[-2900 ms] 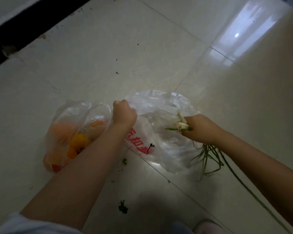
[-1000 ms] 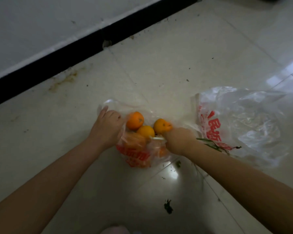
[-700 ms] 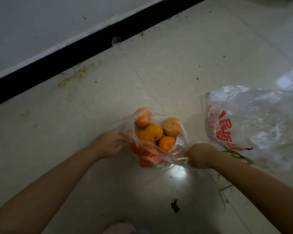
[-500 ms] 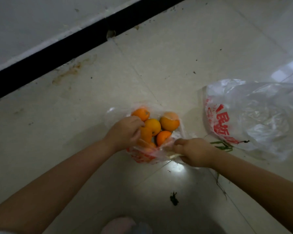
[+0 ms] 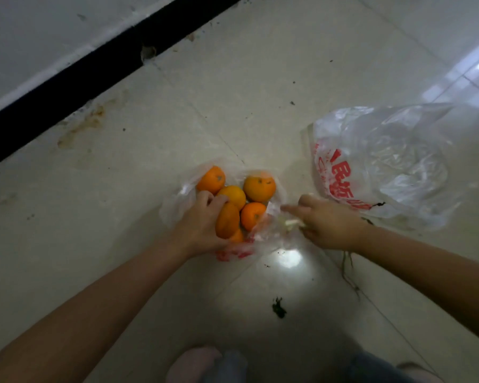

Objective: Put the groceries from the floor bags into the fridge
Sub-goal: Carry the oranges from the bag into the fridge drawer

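A clear plastic bag [image 5: 177, 201] lies open on the tiled floor with several oranges [image 5: 259, 187] in it. My left hand [image 5: 198, 225] reaches into the bag and its fingers curl round one orange [image 5: 227, 220]. My right hand [image 5: 325, 222] sits at the bag's right edge. It holds the white ends of a bunch of green onions [image 5: 292, 223], whose thin green stalks [image 5: 347, 268] trail under my forearm, and its index finger points out over the bag's rim.
A second clear bag with red print [image 5: 379, 167] lies crumpled to the right. A black baseboard [image 5: 94, 70] and a white wall run along the upper left. A dark green scrap [image 5: 278, 308] lies on the floor near my feet [image 5: 197, 364].
My left hand went from the empty bag to the orange bag, opened it and reached in to grip an orange. My right hand, still holding the green onions, moved to the bag's right edge.
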Available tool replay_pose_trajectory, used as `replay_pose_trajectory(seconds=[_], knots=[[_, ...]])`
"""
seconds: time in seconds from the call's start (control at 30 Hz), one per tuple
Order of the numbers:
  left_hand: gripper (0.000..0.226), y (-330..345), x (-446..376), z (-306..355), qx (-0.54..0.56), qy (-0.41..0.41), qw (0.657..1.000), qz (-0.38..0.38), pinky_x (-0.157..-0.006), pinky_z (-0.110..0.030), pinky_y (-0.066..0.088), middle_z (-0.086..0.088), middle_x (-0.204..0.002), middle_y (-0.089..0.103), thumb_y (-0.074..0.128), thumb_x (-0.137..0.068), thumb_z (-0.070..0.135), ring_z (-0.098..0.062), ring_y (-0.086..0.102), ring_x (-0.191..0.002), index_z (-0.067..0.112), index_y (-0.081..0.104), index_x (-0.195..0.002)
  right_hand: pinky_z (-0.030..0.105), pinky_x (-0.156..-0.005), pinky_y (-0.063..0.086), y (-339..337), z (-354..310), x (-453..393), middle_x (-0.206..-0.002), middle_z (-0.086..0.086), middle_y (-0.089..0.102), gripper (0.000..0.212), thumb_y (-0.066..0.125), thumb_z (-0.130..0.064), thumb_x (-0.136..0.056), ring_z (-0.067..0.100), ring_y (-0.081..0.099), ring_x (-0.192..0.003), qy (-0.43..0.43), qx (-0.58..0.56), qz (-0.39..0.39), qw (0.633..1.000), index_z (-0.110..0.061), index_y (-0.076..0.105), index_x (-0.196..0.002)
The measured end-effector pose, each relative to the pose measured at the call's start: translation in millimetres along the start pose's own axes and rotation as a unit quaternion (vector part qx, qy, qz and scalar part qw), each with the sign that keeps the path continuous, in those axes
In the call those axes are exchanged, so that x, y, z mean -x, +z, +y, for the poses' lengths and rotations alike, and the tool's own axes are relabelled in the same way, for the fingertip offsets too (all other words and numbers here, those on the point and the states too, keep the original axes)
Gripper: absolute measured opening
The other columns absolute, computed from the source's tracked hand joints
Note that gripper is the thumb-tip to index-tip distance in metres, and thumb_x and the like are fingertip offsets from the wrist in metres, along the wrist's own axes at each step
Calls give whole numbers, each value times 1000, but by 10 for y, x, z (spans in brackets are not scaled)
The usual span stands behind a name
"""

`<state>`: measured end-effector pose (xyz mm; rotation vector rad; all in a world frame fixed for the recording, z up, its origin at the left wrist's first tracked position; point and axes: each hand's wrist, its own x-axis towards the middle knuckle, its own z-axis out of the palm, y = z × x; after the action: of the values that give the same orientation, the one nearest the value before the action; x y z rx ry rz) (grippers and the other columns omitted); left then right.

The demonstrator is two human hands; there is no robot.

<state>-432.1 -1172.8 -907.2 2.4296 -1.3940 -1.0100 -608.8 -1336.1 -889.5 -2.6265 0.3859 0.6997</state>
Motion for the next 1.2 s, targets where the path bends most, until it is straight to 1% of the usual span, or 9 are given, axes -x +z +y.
replay_pose_trajectory(seconds=[0.1, 0.23, 0.4, 0.67, 0.73, 0.87, 0.97, 1.1, 1.2], knots=[[82, -11, 10, 293, 57, -11, 998, 33, -90, -20, 33, -9, -126, 34, 79, -64, 35, -22, 42, -116, 15, 41, -134, 30, -78, 41, -275, 254, 163, -118, 16, 52, 43, 54, -10, -87, 32, 55, -103, 96, -90, 115, 985, -7, 48, -129], [79, -194, -58, 844, 92, -2, 992, 86, -86, -18, 31, -5, -133, 40, 81, -67, 28, -19, 43, -121, 18, 42, -135, 21, -64, 23, -567, 416, 420, -87, 11, 45, 19, 56, -8, -85, 27, 48, -80, 140, -131, 169, 967, 3, 61, -99], [77, -864, 144, 1775, 88, 44, 992, 83, -85, -20, 34, -9, -132, 40, 81, -67, 24, -22, 47, -117, 16, 43, -134, 24, -53, 15, -1079, 420, 1105, -65, -5, 29, 11, 53, -7, -86, 17, 35, -64, 228, -209, 231, 922, 1, 58, -81], [75, -2276, 999, 3399, 72, 67, 993, 70, -83, -23, 31, -12, -131, 41, 80, -68, 25, -26, 45, -117, 17, 44, -133, 32, -50, 17, -2697, 250, 3091, -73, 9, 40, 44, 48, -17, -93, 23, 41, -72, 347, -297, 273, 847, -20, 33, -52], [75, -2617, 1248, 3866, 84, 64, 992, 65, -84, -23, 32, -14, -130, 41, 81, -67, 24, -27, 45, -117, 17, 44, -132, 31, -53, 11, -3112, 180, 3555, -76, 13, 43, 46, 47, -17, -94, 24, 42, -72, 379, -297, 287, 828, -21, 31, -51], [75, -3195, 1724, 4844, 98, 84, 990, 53, -89, -28, 40, -10, -130, 41, 79, -67, 22, -26, 44, -119, 19, 40, -131, 30, -55, 28, -3874, -65, 4464, -68, 15, 45, 41, 48, -17, -93, 28, 47, -70, 392, -321, 296, 810, -12, 41, -54], [75, -3495, 2048, 5493, 85, 131, 987, 48, -85, -28, 39, -8, -129, 42, 80, -66, 25, -25, 44, -118, 18, 38, -128, 40, -76, 45, -4237, -235, 5101, -94, 26, 59, 31, 48, -18, -93, 38, 57, -89, 405, -302, 333, 796, 9, 62, -85], [73, -3660, 2540, 6274, 40, 225, 973, 26, -82, -27, 35, -10, -130, 42, 80, -67, 23, -27, 42, -119, 19, 39, -128, 38, -88, 38, -4360, -521, 6034, -109, 20, 58, 35, 45, -28, -93, 35, 50, -106, 472, -160, 374, 782, 0, 63, -103], [73, -3605, 2920, 6842, 44, 297, 954, 18, -87, -29, 39, -10, -129, 43, 80, -67, 24, -27, 42, -119, 20, 42, -129, 37, -84, 39, -4357, -681, 6836, -108, 17, 56, 35, 43, -30, -93, 33, 52, -102, 537, -127, 403, 731, -3, 60, -106]])
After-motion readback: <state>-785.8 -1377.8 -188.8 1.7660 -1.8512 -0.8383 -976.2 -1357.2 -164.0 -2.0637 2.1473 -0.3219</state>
